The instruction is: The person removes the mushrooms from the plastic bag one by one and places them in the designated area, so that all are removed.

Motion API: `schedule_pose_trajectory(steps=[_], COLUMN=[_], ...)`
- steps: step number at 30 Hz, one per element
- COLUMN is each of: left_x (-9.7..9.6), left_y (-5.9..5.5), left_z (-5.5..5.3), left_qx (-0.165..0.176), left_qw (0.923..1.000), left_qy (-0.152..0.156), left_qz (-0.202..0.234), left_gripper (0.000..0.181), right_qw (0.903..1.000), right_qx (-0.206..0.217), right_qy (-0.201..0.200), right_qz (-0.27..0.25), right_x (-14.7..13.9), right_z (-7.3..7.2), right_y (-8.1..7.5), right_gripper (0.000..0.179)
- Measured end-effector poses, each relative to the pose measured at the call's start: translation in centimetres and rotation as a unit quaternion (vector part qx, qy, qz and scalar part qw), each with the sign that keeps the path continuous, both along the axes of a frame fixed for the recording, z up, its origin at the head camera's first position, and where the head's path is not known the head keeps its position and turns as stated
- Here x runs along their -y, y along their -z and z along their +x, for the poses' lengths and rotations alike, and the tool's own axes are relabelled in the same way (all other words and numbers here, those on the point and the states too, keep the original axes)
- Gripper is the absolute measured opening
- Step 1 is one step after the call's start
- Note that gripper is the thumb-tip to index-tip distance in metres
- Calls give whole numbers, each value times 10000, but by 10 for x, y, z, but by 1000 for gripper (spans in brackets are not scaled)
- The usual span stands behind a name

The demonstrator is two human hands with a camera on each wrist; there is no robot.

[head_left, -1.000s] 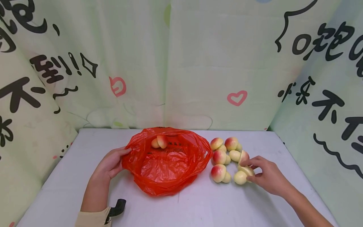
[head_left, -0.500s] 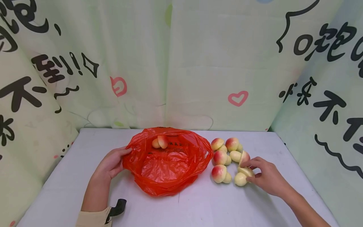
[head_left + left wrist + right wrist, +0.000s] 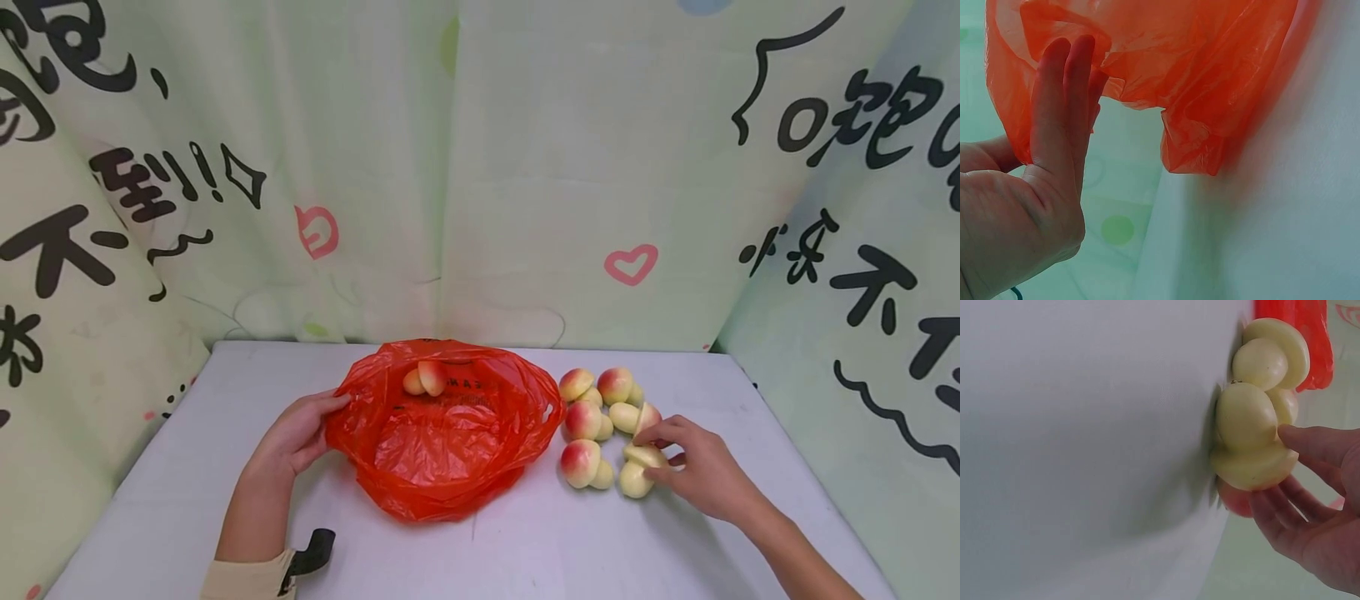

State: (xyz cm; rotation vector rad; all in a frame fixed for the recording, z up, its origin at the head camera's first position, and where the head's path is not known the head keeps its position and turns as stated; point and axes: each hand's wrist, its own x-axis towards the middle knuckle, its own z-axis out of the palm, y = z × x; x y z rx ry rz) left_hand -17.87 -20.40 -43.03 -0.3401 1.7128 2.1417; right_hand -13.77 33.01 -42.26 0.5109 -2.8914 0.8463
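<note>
My left hand [image 3: 297,429] holds the left rim of a red plastic bag [image 3: 442,479], whose mouth gapes toward me. In the left wrist view, the thumb is on one side of the film [image 3: 1197,69] and the fingers on the other. A toy mushroom [image 3: 431,378] with a pinkish cap lies inside the bag. My right hand [image 3: 701,468] pinches the nearest right toy mushroom [image 3: 635,481] between thumb and fingers. The right wrist view shows its pale stem [image 3: 1247,415] and cap rim, low against the table.
More toy mushrooms with red-yellow caps stand close together right of the bag, such as the front left one [image 3: 580,463] and a back one [image 3: 615,385]. The white table [image 3: 480,567] ends at a printed curtain [image 3: 517,208].
My right hand has shifted slightly left, and the mushroom in its fingers has turned a little. The left hand and bag stay nearly the same.
</note>
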Motion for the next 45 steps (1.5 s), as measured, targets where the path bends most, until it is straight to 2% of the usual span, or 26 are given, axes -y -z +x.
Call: schedule_pose_trajectory(steps=[24, 32, 38, 45], left_x=[-1, -1, -1, -2], left_y=[1, 1, 1, 1], left_z=[1, 0, 0, 0], left_qx=[38, -36, -20, -6], left_qw=[9999, 10000, 9999, 10000], left_qy=[-105, -61, -73, -50], left_qz=[-8, -45, -76, -74], left_gripper=[55, 55, 55, 56], right_qw=[9973, 9980, 9986, 9953], right_qx=[-723, -595, -350, -660], right_qy=[37, 142, 48, -300], right_qz=[114, -151, -398, -641], right_x=[11, 33, 54, 77], right_z=[2, -3, -10, -21], right_y=[-1, -13, -15, -17], right_gripper=[34, 31, 31, 30])
